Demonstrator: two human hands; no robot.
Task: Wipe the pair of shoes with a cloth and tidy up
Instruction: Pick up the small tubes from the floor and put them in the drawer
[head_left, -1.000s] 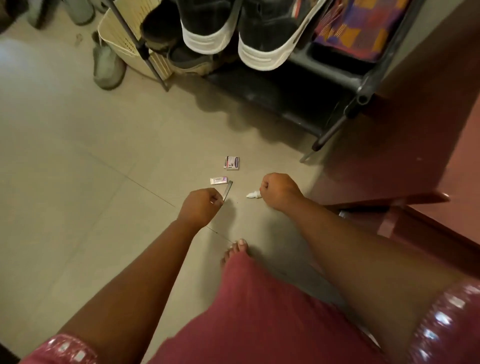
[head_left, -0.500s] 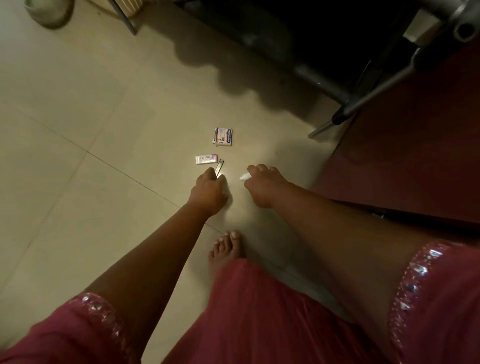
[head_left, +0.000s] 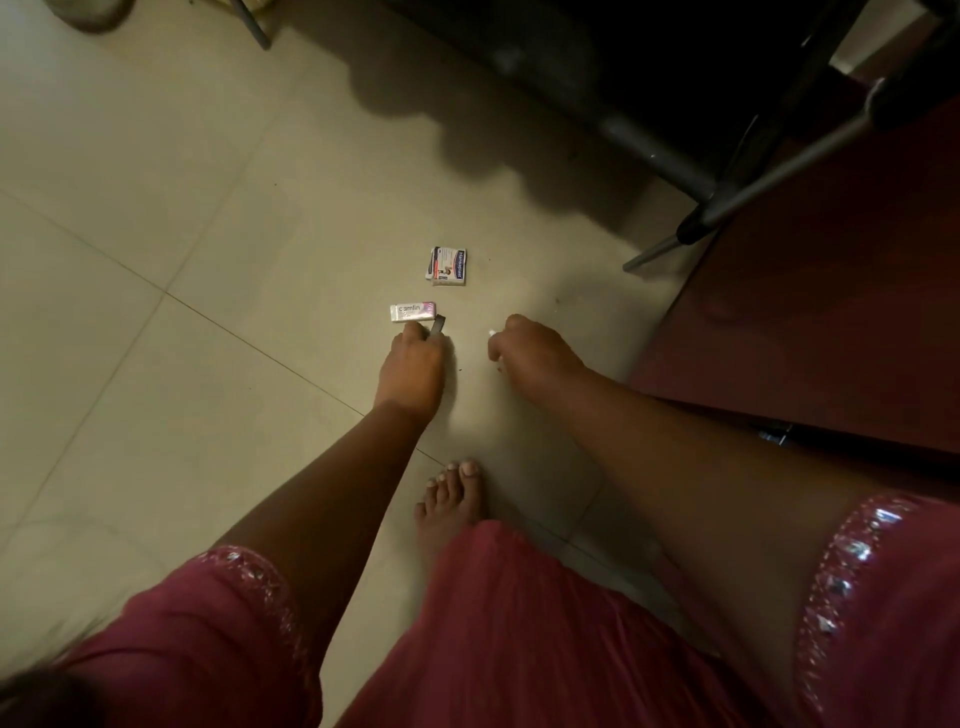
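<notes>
On the pale tiled floor (head_left: 156, 364), the left hand (head_left: 413, 369) pinches a thin dark flat strip (head_left: 438, 326), its fingers (head_left: 415, 331) touching a small white-and-pink box reading "camlin" (head_left: 413, 311). The right hand (head_left: 535, 351) curls its fingers around a small white scrap, possibly cloth (head_left: 492, 334). Beyond lies a white-and-blue packet lettered "Hansaplast" (head_left: 448, 265). The shoes are out of view.

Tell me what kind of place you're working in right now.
Probably a home, perhaps an entryway: a bare foot on pale tiled floor, a dark metal rack standing at the top, and household litter like a Camlin eraser near the left hand.
</notes>
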